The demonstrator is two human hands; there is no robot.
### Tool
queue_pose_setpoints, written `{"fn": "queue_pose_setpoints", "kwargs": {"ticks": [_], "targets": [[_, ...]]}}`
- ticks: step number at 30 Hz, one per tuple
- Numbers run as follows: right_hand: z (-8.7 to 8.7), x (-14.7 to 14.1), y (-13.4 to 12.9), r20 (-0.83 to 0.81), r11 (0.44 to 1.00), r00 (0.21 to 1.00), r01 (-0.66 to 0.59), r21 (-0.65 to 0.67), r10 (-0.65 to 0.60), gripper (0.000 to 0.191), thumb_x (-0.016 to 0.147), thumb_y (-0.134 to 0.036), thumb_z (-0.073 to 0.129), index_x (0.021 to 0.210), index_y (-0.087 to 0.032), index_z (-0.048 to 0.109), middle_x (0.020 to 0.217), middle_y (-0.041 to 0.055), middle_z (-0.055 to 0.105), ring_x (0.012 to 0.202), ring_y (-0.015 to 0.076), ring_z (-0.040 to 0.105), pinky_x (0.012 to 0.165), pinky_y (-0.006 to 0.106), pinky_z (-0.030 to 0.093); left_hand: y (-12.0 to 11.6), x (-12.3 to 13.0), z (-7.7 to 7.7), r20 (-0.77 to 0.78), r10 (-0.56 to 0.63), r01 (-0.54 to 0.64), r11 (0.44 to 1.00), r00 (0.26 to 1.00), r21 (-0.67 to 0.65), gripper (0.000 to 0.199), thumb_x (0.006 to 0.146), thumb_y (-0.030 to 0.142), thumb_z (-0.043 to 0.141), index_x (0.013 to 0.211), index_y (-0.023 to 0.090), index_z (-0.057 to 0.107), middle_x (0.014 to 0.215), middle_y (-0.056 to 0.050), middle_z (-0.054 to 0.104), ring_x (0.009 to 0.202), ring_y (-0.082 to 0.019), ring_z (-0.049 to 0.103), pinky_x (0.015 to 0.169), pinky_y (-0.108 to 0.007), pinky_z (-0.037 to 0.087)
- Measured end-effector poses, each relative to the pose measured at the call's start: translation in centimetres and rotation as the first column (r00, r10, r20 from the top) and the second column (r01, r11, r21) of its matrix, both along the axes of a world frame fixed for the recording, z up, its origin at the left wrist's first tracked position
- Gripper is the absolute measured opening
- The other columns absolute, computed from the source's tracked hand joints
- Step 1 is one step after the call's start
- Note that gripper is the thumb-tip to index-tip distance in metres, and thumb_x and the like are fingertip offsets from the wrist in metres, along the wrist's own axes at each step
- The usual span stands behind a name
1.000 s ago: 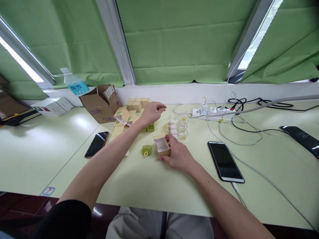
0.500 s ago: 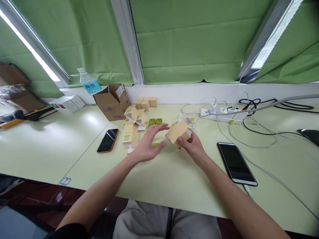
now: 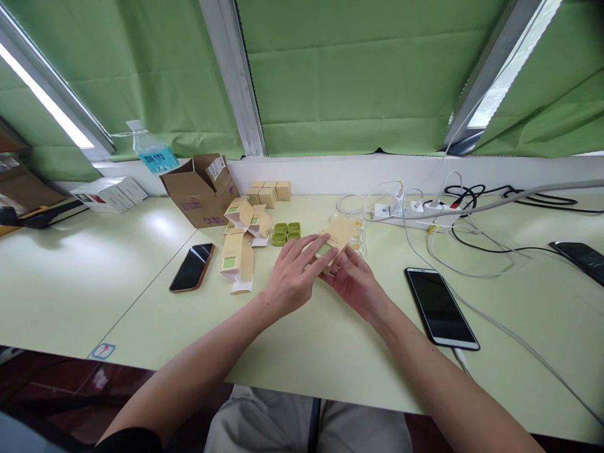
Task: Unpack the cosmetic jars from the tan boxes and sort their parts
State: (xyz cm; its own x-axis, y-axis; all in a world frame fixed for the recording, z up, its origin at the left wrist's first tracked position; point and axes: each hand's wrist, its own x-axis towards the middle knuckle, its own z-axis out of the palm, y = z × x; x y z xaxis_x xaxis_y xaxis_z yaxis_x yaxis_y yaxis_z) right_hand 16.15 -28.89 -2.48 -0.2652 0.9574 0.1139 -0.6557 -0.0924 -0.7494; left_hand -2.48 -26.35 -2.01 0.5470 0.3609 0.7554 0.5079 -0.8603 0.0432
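Note:
A small beige paper box [image 3: 340, 230] with a green window is held between my hands above the table. My right hand [image 3: 358, 284] grips it from below and from the right. My left hand [image 3: 293, 274] lies over its near left side, fingers on the face with the window; the thumb is hidden. Left of my hands, several matching boxes with open flaps [image 3: 237, 255] stand grouped together. Several small green square containers [image 3: 286, 233] sit just beyond my left hand. Partly behind the held box are clear plastic pieces [image 3: 359, 239].
A brown carton [image 3: 201, 201] and several small closed boxes [image 3: 268, 194] stand at the back, near a bottle [image 3: 153, 151]. Phones lie at left [image 3: 192, 267] and right [image 3: 442, 308]. A power strip [image 3: 418, 215] with trailing cables occupies the back right.
My left hand has come right onto the paper box, from hovering beside it. The box has turned, so its green window now faces up. The view has shifted slightly right.

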Motion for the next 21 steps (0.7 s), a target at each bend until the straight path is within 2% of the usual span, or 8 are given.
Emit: {"fn": "queue_pose_setpoints", "kwargs": {"ticks": [2,4,7,10,13,21], "targets": [[0.0,-0.1,-0.2,0.003,1.0,1.0,-0.008,0.009,0.008,0.044,0.087,-0.046,0.091,0.123,-0.037,0.067,0.116,-0.0039,0.079,0.106,0.0217,0.077,0.102,0.047,0.064,-0.7,-0.1,0.0,0.03,-0.079,0.081,0.994,0.996,-0.071,0.07,0.098,0.004,0.055,0.163,0.028,0.049,0.167,-0.018,0.054,0.155,-0.037,0.052,0.119,-0.062,0.049],[0.2,0.0,-0.3,0.002,1.0,1.0,-0.003,0.022,0.003,0.044,0.087,-0.044,0.091,0.124,-0.037,0.067,0.122,-0.0024,0.079,0.111,0.025,0.077,0.102,0.05,0.064,-1.4,-0.2,0.0,0.144,-0.144,0.172,0.963,0.979,-0.209,0.074,0.098,0.008,0.058,0.168,0.027,0.042,0.172,-0.018,0.048,0.159,-0.036,0.047,0.125,-0.061,0.045],[0.4,0.3,-0.4,0.024,0.999,0.999,-0.023,0.049,0.022,0.049,0.085,-0.046,0.09,0.128,-0.034,0.068,0.134,0.003,0.077,0.12,0.0319,0.076,0.108,0.057,0.06,-2.0,-0.2,-0.1,0.378,-0.101,0.275,0.854,0.92,-0.441,0.072,0.1,0.014,0.059,0.168,0.028,0.042,0.171,-0.014,0.05,0.159,-0.034,0.048,0.13,-0.058,0.042],[0.5,0.4,-0.4,0.06,0.997,0.998,-0.03,0.065,0.026,0.055,0.082,-0.046,0.093,0.13,-0.032,0.069,0.136,0.0051,0.078,0.124,0.0333,0.075,0.115,0.06,0.056,-1.9,0.0,-0.5,0.512,-0.035,0.377,0.72,0.858,-0.583,0.061,0.103,0.022,0.062,0.163,0.028,0.05,0.165,-0.013,0.057,0.154,-0.033,0.054,0.13,-0.055,0.043],[0.5,0.2,-0.4,0.102,0.996,0.995,-0.025,0.081,0.016,0.057,0.079,-0.05,0.094,0.128,-0.031,0.071,0.134,0.006,0.079,0.128,0.0336,0.072,0.117,0.06,0.054,-1.7,0.2,-0.8,0.56,-0.019,0.437,0.649,0.828,-0.623,0.057,0.103,0.029,0.066,0.159,0.027,0.055,0.162,-0.014,0.059,0.154,-0.034,0.053,0.131,-0.055,0.042],[0.2,0.3,-0.1,0.146,0.997,0.989,0.001,0.08,-0.013,0.059,0.073,-0.053,0.098,0.121,-0.03,0.072,0.126,0.0079,0.081,0.122,0.0326,0.074,0.111,0.056,0.058,-1.9,0.5,-0.4,0.619,-0.019,0.522,0.559,0.785,-0.644,0.057,0.103,0.041,0.069,0.156,0.025,0.054,0.161,-0.015,0.058,0.153,-0.033,0.054,0.129,-0.052,0.045]]}}
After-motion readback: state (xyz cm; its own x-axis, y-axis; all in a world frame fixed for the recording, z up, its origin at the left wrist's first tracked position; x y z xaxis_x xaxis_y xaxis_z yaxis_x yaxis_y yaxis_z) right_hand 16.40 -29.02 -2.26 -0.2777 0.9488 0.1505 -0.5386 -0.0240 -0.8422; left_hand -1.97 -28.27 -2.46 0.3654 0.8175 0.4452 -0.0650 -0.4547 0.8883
